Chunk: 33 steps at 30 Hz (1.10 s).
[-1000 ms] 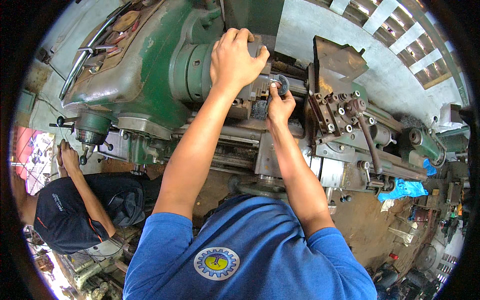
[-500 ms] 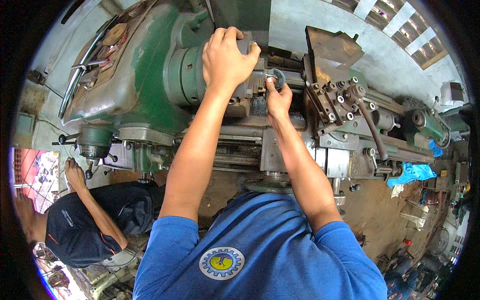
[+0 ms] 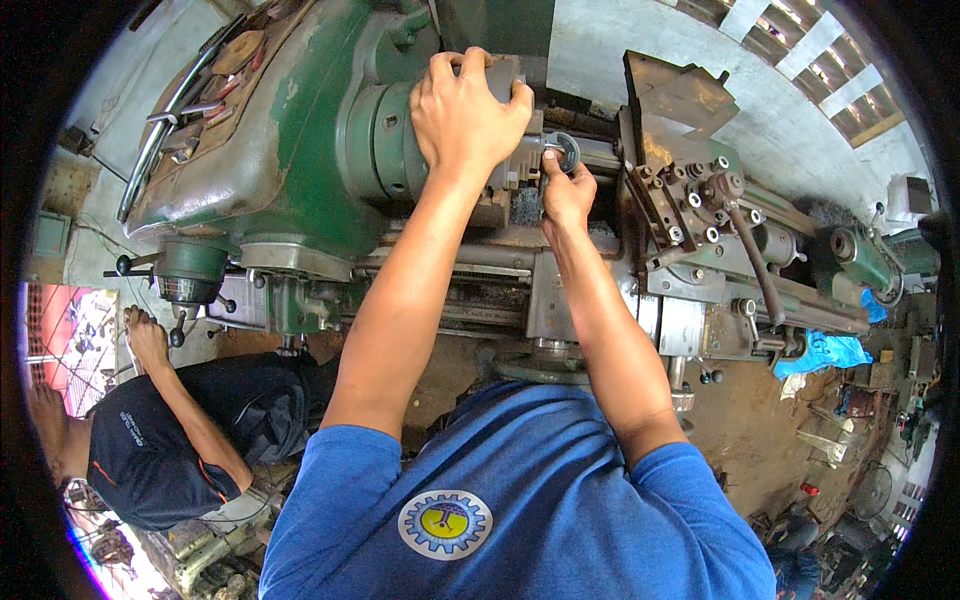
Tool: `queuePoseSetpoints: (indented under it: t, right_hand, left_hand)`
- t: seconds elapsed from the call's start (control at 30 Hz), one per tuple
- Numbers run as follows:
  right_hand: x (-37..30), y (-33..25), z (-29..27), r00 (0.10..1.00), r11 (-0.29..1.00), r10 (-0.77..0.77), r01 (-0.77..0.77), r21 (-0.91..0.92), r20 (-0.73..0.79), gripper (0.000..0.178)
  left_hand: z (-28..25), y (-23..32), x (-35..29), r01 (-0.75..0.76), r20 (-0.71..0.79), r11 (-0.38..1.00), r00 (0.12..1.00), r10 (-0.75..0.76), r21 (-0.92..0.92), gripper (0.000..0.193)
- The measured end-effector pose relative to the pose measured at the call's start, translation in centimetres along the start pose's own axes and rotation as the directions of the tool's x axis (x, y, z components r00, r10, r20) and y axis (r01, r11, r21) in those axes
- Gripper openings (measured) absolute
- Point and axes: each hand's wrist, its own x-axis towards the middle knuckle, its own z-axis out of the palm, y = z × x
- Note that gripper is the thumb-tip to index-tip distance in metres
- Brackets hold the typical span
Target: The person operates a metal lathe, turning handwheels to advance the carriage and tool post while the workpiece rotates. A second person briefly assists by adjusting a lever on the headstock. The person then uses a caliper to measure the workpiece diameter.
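I see my left hand [image 3: 465,115] wrapped tight over the round chuck [image 3: 505,120] of a big green lathe [image 3: 290,150], fingers curled around its top. My right hand [image 3: 565,190] is just beside it, pinching a small grey metal disc [image 3: 566,152] between thumb and fingers. The disc sits right at the face of the chuck, between the chuck and the dark tool post [image 3: 690,190]. Down on my left, another person in a dark shirt [image 3: 150,460] crouches by the machine with one hand [image 3: 148,335] near its levers.
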Motion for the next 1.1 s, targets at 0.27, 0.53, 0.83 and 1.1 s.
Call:
queuePoseSetpoints:
  t: [0.27,0.53,0.83,1.1]
  right_hand:
    - [0.3,-0.8,-0.2,0.995,0.994,0.092,-0.094,0.055,0.04,0.013]
    - [-0.6,-1.6,-0.2,0.984,0.963,0.171,-0.178,0.203,0.051,0.012]
    - [0.7,-1.0,-0.8,0.976,0.957,0.185,-0.205,0.205,0.113,0.012]
    - [1.0,0.3,-0.9,0.984,0.953,-0.175,0.166,-0.254,-0.013,0.016]
  left_hand:
    - [-0.1,-0.2,-0.7,-0.011,0.004,1.0,1.0,0.011,-0.009,0.037]
    - [-0.6,-0.4,-4.1,-0.103,-0.194,0.99,0.977,0.083,-0.094,0.035]
    - [-1.4,-1.6,-9.4,-0.154,-0.283,0.968,0.954,0.093,-0.2,0.04]
    - [-1.9,-1.0,-1.6,-0.088,-0.199,0.988,0.978,0.062,-0.125,0.052]
